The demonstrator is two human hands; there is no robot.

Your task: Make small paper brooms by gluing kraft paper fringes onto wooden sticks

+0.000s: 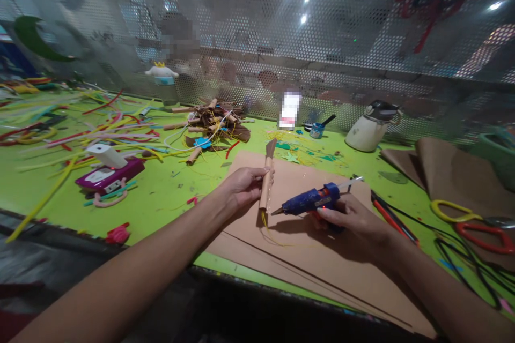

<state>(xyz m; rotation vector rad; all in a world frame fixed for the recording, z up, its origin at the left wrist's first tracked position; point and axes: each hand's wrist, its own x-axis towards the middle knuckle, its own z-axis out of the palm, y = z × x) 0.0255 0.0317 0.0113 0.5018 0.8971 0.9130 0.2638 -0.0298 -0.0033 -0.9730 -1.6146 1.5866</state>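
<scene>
Brown paper roll (265,187) is standing nearly upright in the middle of the view, with its long axis running away from the wearer and its top leaning slightly right. A dark, flattened piece (271,147) is poking out of its far end, and thin yellow strands (264,220) are trailing from its near end. The left hand (246,185) is pinching the roll from its left side, thumb and fingers closing around the upper half. The right hand (354,220) is grasping a blue glue gun (311,199) by its handle, with a clear glue stick (351,183) sticking out of the back. The gun is lying across the roll's line, its nozzle (277,211) pointing left at the lower right edge of the roll. The tip is sitting just beside that edge; whether it is touching, I cannot tell. Both hands are working above brown sheets (314,257) that are covering part of a bright green table (169,193).
</scene>
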